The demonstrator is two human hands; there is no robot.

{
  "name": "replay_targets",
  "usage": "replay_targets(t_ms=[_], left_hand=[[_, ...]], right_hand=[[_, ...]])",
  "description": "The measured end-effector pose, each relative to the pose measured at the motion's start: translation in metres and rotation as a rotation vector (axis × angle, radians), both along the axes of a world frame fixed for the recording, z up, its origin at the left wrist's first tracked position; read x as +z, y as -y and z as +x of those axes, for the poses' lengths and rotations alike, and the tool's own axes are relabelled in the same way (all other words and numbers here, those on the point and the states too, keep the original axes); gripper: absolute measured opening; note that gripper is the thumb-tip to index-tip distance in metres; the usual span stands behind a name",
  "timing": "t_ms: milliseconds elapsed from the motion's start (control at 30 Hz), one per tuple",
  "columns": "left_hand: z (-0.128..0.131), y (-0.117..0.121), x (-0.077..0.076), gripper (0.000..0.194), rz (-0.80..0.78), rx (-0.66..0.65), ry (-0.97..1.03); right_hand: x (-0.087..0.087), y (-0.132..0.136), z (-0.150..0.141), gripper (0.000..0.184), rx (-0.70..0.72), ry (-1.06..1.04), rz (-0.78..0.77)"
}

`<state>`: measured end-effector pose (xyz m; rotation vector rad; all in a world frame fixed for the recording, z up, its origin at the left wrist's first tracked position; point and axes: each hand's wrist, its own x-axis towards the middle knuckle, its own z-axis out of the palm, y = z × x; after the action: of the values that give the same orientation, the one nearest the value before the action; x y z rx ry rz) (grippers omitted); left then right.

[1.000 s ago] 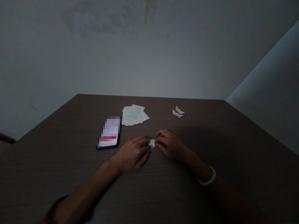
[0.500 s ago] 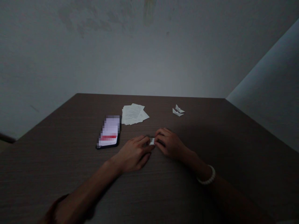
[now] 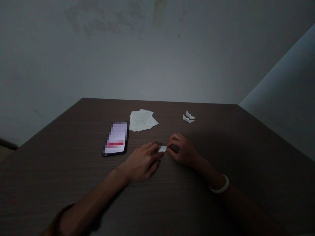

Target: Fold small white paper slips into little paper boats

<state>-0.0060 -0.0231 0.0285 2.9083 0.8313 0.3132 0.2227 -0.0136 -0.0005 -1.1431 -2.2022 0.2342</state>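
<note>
A small white piece of folded paper (image 3: 162, 148) lies low over the table between my two hands. My left hand (image 3: 145, 160) has its fingers closed on the paper's left end, covering that part. At the right end, the thumb and fingertips of my right hand (image 3: 182, 149) pinch the edge. Only the middle strip of the paper shows; its folds are too small to make out. Two white paper boats (image 3: 188, 119) stand beyond my right hand, close together.
A loose stack of printed paper sheets (image 3: 142, 120) lies past my left hand. Left of it is a phone (image 3: 116, 137) with a lit, blurred screen. The brown table (image 3: 61, 170) ends at a pale wall (image 3: 157, 65).
My right hand has shifted slightly to the right, away from my left hand, and more of the paper between them shows. The left hand keeps nearly the same place.
</note>
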Motion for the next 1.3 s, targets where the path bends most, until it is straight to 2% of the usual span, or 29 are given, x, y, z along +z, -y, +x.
replay_targets(t_ms=[433, 833, 1100, 1300], left_hand=[[0.0014, -0.0010, 0.0036, 0.034, -0.041, -0.004, 0.003], [0.0022, -0.0014, 0.0001, 0.036, -0.027, -0.002, 0.015], [0.0017, -0.0023, -0.0006, 0.035, -0.034, -0.008, 0.048], [0.0012, -0.0023, -0.0014, 0.035, -0.036, -0.005, 0.031]], right_hand=[[0.0034, 0.0011, -0.0074, 0.018, -0.053, 0.000, -0.032], [0.0014, 0.0010, -0.0083, 0.018, -0.062, 0.032, -0.056], [-0.0003, 0.0009, -0.0083, 0.028, -0.062, 0.001, -0.083], [-0.0027, -0.0006, -0.0083, 0.029, -0.064, -0.043, -0.081]])
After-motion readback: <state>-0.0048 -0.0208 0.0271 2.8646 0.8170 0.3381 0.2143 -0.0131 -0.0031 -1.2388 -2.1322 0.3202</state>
